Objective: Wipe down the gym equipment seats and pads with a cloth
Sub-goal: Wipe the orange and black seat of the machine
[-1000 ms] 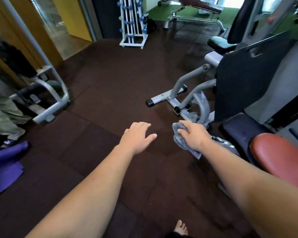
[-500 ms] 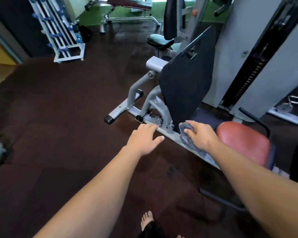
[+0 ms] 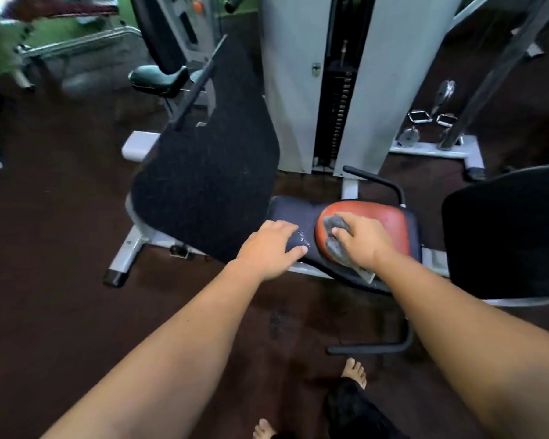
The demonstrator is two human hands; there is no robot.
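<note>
A low machine seat with a dark navy front part point(image 3: 293, 213) and a red cushion point(image 3: 387, 223) sits in front of me. My right hand point(image 3: 363, 240) presses a grey cloth point(image 3: 335, 237) onto the left side of the red cushion, its fingers curled over the cloth. My left hand point(image 3: 271, 248) rests on the front edge of the navy part, fingers wrapped lightly over it. A large black footplate point(image 3: 210, 172) stands tilted to the left of the seat.
A white weight stack tower point(image 3: 336, 83) rises behind the seat. A black backrest pad point(image 3: 507, 236) is at the right. Another machine with a dark green seat point(image 3: 157, 79) stands at the back left. My bare feet point(image 3: 355, 372) are on the dark rubber floor.
The view has swung right and closer to the seat. My right hand has carried the cloth onto the red cushion, and my left hand has come down on the navy front part.
</note>
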